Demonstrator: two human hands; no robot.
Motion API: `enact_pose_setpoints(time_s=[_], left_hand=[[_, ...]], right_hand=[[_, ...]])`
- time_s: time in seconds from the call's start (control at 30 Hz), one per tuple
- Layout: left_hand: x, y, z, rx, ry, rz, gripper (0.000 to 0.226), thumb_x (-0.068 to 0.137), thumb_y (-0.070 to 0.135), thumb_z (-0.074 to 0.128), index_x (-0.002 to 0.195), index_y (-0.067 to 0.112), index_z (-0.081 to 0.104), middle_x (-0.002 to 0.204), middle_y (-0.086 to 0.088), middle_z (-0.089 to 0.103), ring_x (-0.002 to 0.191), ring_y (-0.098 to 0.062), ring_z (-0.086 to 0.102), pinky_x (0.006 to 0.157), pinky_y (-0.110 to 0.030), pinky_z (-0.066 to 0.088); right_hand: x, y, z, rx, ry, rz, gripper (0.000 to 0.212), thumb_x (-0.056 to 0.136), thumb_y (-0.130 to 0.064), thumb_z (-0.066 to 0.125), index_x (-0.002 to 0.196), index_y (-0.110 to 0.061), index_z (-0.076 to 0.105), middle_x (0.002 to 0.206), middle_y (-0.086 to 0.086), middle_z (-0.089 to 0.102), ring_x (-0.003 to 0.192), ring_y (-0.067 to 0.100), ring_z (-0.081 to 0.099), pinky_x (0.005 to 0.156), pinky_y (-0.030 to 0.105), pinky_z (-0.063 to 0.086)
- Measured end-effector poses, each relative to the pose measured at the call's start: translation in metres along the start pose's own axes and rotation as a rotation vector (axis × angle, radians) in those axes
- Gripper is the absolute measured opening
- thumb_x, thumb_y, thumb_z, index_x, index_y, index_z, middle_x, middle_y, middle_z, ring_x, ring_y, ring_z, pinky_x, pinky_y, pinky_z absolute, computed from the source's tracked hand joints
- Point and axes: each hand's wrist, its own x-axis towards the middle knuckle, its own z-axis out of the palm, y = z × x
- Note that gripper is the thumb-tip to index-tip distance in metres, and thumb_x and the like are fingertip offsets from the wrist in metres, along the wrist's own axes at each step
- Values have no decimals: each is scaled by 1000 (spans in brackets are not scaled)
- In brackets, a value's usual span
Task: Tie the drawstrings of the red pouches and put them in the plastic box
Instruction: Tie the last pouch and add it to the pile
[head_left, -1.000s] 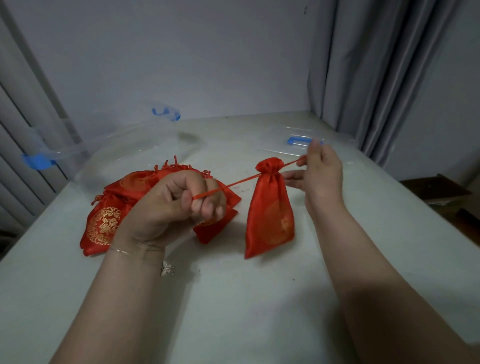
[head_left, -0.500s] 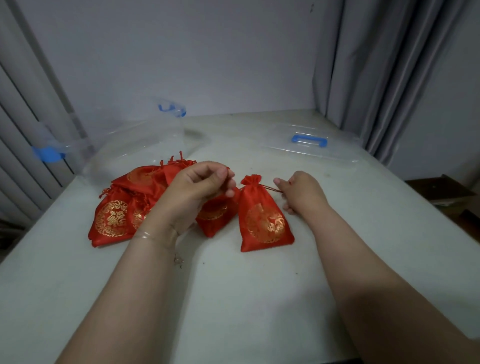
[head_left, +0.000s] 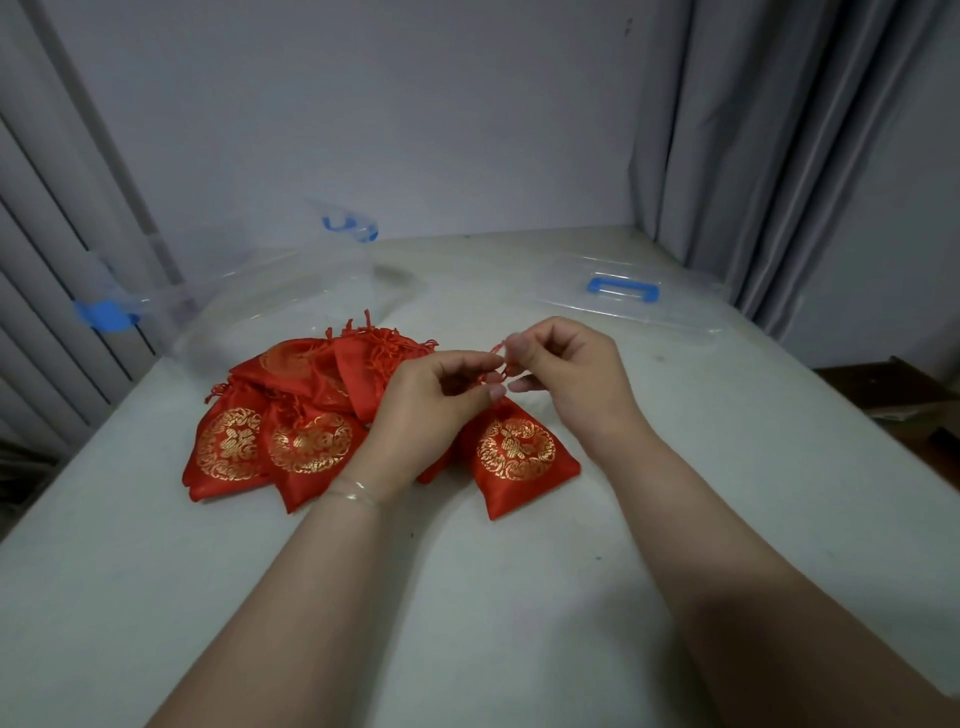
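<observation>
A: What's changing w/ the pouch (head_left: 519, 457)?

B: We're no longer pulling the cords wide. Left hand (head_left: 431, 400) and right hand (head_left: 566, 374) are now meeting above its neck, each pinching the drawstring (head_left: 500, 358), so we're prob. starting the knot.

A: Pouch is where?

B: Lying on the table (head_left: 519, 597), right of the pile (head_left: 291, 415). Plastic box (head_left: 249, 306) is waiting behind the pile, empty afaict.

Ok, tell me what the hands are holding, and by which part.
Both the left hand and the right hand pinch the drawstring of the red pouch at its neck.
</observation>
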Motion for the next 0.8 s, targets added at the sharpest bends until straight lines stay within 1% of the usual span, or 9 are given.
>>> enact_pose_setpoints(time_s=[0.07,0.17,0.27,0.37,0.43,0.5,0.6,0.67,0.8], left_hand=[[1,-4,1,123,-24,46,22,76,11,77,97,16,72,87,3,70,80,0,64,72,-13,46],[4,-13,2,301,-50,110,19,77,19,76,94,15,70,89,-2,68,86,-14,63,77,-33,50],[3,-14,3,429,40,230,11,81,18,68,83,7,67,78,-4,61,74,-19,58,68,-41,48],[4,-14,0,472,104,318,16,81,21,59,75,9,66,70,5,53,66,-11,52,61,-30,43],[5,-14,-1,446,119,321,11,83,19,63,77,12,70,70,15,51,67,0,50,64,-17,38],[6,-13,0,391,127,291,6,83,13,67,83,14,73,76,14,58,75,4,54,71,-10,38],[4,-10,1,263,124,222,9,85,11,66,85,16,74,79,10,64,77,0,57,75,-12,41],[3,-10,0,213,109,214,9,86,14,66,84,20,73,77,12,62,71,1,56,70,-12,41],[2,-6,0,107,108,177,12,87,13,65,83,24,71,78,12,65,74,3,58,70,-10,40]], right_hand=[[-2,2,5,-127,-16,-77,12,80,-12,68,70,-10,62,68,9,62,61,11,61,60,26,54],[-4,4,8,-177,-33,-97,13,79,-12,72,68,-11,63,71,16,62,64,16,58,62,27,48],[-6,4,9,-187,-74,-95,15,78,-12,73,66,-13,63,67,9,59,63,12,53,61,25,44],[-8,2,11,-204,-110,-111,16,81,-16,70,66,-14,64,66,2,57,61,5,49,59,21,40],[-8,1,10,-181,-80,-142,19,90,-20,59,74,-13,67,72,-1,58,56,2,48,58,19,41],[-3,4,5,-179,-25,-99,25,98,-23,45,93,-15,67,83,0,60,51,4,48,54,19,43],[4,14,-1,-338,-63,-2,21,99,-21,43,109,-26,61,109,4,60,51,3,51,52,18,47],[5,19,0,-423,-122,52,19,98,-21,44,104,-27,61,102,2,61,57,5,54,56,22,50],[5,17,1,-381,-127,102,18,99,-19,44,96,-21,62,79,-6,57,62,8,54,60,23,51]])
